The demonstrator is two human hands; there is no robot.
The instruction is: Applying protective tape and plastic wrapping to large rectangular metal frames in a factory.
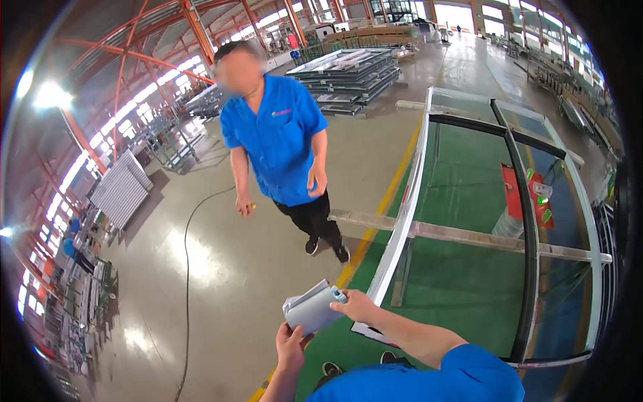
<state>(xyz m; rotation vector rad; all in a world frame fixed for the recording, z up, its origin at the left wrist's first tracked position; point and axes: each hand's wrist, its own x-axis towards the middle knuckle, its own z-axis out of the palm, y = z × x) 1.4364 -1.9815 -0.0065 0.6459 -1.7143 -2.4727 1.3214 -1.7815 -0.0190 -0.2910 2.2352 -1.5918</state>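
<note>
My left hand (292,343) grips the lower end of a short grey metal profile piece (310,309), holding it up in front of me. My right hand (355,305) rests on the piece's upper right end and pinches a small light-blue object (339,294) against it. Just right of my hands lies a large glazed window frame (402,231) with white and black bars, laid flat on trestle rails (469,236) above a green floor.
A person in a blue shirt and black trousers (281,141) stands a few steps ahead, facing me, something small in one hand. A black cable (187,268) runs across the concrete floor. Stacked frames (348,74) lie further back; racks of profiles (120,187) at left. A red tray with green bottles (536,194) sits under the glass.
</note>
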